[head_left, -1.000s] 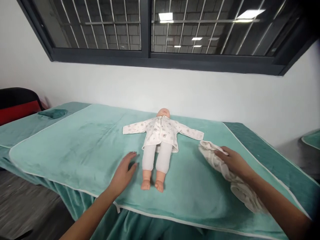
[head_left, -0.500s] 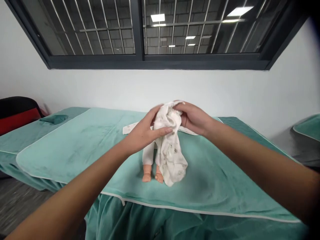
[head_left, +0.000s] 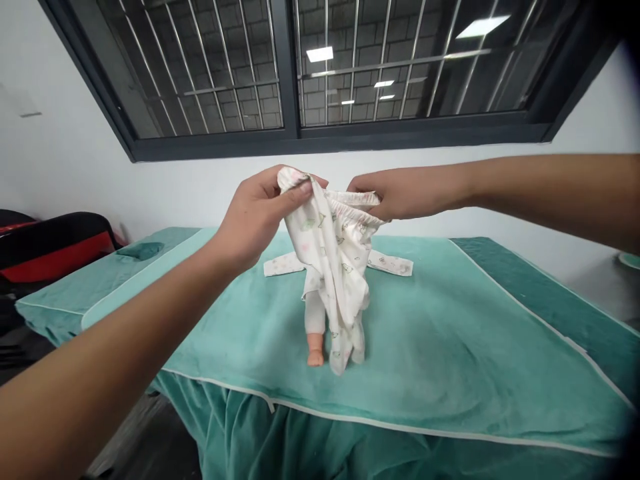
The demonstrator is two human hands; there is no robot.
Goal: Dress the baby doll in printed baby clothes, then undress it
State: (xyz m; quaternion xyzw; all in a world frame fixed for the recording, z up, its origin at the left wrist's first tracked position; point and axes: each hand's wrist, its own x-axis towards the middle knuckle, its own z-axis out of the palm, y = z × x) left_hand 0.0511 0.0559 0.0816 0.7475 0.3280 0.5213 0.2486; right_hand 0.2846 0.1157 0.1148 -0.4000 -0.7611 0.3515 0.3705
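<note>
A small pair of white printed baby trousers (head_left: 336,267) hangs in the air in front of me, held by its elastic waistband. My left hand (head_left: 255,217) pinches the left side of the waistband and my right hand (head_left: 395,193) pinches the right side. Behind the trousers a baby doll (head_left: 314,320) lies on its back on the teal towel (head_left: 425,333). Its white printed jacket sleeves spread out to both sides. One bare foot and a white-clad leg show below the hanging garment; the doll's head and body are hidden.
The teal towel covers a bed (head_left: 300,440) draped in teal cloth, set against a white wall under a barred dark window (head_left: 325,67). A black and red seat (head_left: 50,247) stands at the far left. A darker teal strip (head_left: 525,280) runs along the right.
One second ago my right hand lay on the crumpled trousers on the towel and my left hand rested flat by the doll. Both hands have since lifted the trousers and spread the waistband.
</note>
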